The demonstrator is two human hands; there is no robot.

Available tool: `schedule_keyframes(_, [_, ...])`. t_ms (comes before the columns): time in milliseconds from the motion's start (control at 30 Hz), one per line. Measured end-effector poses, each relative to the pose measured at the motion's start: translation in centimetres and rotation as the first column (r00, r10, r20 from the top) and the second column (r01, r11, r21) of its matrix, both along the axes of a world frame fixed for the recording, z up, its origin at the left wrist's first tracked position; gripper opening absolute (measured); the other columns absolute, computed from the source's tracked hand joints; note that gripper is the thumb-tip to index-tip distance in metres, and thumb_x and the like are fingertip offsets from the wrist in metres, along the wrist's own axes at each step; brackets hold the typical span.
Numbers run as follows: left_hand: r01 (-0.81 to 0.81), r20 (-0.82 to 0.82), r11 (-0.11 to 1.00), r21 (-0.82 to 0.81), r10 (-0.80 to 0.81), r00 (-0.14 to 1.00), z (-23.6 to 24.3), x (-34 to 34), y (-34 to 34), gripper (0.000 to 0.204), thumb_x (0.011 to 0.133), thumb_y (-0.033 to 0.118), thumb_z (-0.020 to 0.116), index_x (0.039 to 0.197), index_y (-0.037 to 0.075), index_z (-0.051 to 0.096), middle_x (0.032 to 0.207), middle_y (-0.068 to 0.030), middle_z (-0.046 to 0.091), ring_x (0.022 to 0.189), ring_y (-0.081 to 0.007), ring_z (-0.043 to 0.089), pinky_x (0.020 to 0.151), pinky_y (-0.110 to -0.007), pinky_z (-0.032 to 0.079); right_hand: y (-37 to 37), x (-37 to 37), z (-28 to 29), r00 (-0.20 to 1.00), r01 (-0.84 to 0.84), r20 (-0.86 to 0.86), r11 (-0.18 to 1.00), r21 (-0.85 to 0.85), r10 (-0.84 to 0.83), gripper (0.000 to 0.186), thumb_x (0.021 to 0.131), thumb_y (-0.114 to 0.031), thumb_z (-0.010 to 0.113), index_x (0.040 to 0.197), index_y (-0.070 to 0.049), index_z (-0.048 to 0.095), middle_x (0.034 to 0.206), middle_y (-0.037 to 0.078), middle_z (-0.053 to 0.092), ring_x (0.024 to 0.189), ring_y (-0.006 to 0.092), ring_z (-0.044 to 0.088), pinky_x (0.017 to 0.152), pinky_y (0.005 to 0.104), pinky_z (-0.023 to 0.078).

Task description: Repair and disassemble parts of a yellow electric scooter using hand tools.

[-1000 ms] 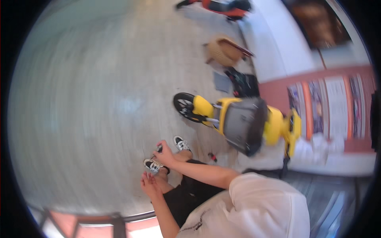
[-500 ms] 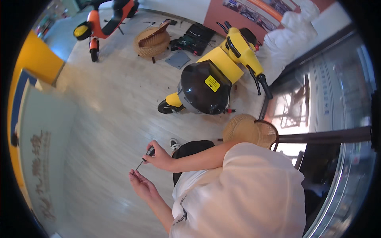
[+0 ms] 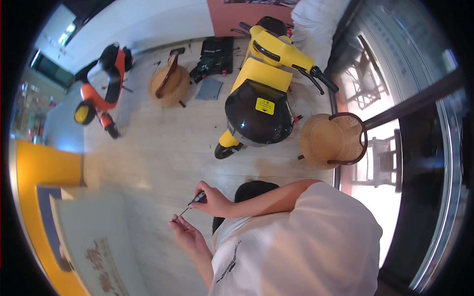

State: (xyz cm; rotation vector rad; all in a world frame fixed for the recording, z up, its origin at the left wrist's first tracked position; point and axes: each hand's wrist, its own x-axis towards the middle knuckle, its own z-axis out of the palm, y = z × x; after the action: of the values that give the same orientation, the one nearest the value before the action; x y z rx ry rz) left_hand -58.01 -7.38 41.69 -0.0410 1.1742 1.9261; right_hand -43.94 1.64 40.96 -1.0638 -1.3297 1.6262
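Observation:
My right hand (image 3: 216, 201) is closed around the dark handle of a screwdriver (image 3: 198, 197), whose thin metal shaft slants down to the left. At the far end of the shaft, the fingertips of my left hand (image 3: 190, 239) pinch together at the tip. Whether a small bit or screw sits between those fingers is too small to tell. Both hands are held in front of my white shirt, above the pale floor and apart from the scooters.
A yellow scooter (image 3: 269, 74) with a dark rear box stands ahead, beside a wicker chair (image 3: 321, 140). Farther left are another wicker chair (image 3: 160, 81), an open tool case (image 3: 216, 54), a grey panel (image 3: 209, 89) and an orange scooter (image 3: 116, 81). A pale counter (image 3: 89, 222) is at lower left.
The view has swung, showing more of the back wall and the near wicker chair. Both hands keep the same hold on the screwdriver, and they appear slightly lower and farther right.

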Motion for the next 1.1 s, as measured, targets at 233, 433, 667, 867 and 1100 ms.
schedule_keyframes(233, [0.487,-0.139,0.872,0.041,-0.478,0.867,-0.7,-7.4,11.3,0.021,0.096,0.019,0.058,0.104,-0.001,0.058,0.106,-0.0111,0.063,0.096,-0.0158,0.061,0.085,-0.024,0.051,1.9,-2.9,-0.3,0.939,0.27,0.158,0.939,0.216,-0.306,0.034,0.083,-0.014,0.073,0.096,-0.005,0.044,0.084,0.013,0.061,0.072,0.0298,0.062,0.064,0.0352,0.048])
schedule_keyframes(433, [0.789,-0.177,0.613,-0.05,-0.783,0.597,2.6,-6.5,17.9,0.011,0.095,0.013,0.06,0.094,0.002,0.06,0.095,-0.0126,0.066,0.079,-0.0145,0.063,0.073,-0.024,0.052,0.9,-4.2,1.0,0.771,0.535,0.162,0.764,0.362,-0.616,0.03,0.087,-0.014,0.067,0.108,-0.004,0.047,0.086,0.017,0.061,0.074,0.0341,0.062,0.066,0.0368,0.049])
schedule_keyframes(667, [0.967,-0.188,0.078,-0.241,-0.982,0.032,3.8,4.9,24.6,0.014,0.092,0.012,0.063,0.093,-0.002,0.061,0.089,-0.0119,0.066,0.075,-0.014,0.062,0.07,-0.023,0.051,-1.1,-0.4,1.2,0.438,0.774,0.356,0.548,0.317,-0.825,0.024,0.093,-0.017,0.056,0.111,-0.005,0.047,0.094,0.023,0.062,0.087,0.0433,0.061,0.072,0.0463,0.049])
schedule_keyframes(867, [0.903,-0.253,-0.238,-0.358,-0.906,-0.339,4.6,18.9,30.0,0.013,0.091,0.01,0.063,0.091,-0.003,0.062,0.086,-0.0107,0.066,0.077,-0.0139,0.063,0.071,-0.022,0.051,3.0,7.6,-0.7,0.196,0.857,0.341,0.33,0.396,-0.919,0.02,0.095,-0.017,0.053,0.11,-0.005,0.048,0.091,0.022,0.062,0.082,0.0425,0.061,0.067,0.0468,0.048])
schedule_keyframes(1100, [0.925,-0.132,-0.247,-0.289,-0.947,-0.294,2.3,30.5,38.8,0.013,0.09,0.01,0.064,0.09,-0.003,0.063,0.09,-0.0134,0.068,0.08,-0.0158,0.065,0.074,-0.023,0.055,11.8,19.9,-2.6,0.081,0.846,0.363,0.257,0.468,-0.928,0.018,0.094,-0.017,0.055,0.107,-0.004,0.051,0.091,0.018,0.063,0.077,0.0396,0.062,0.063,0.044,0.05])
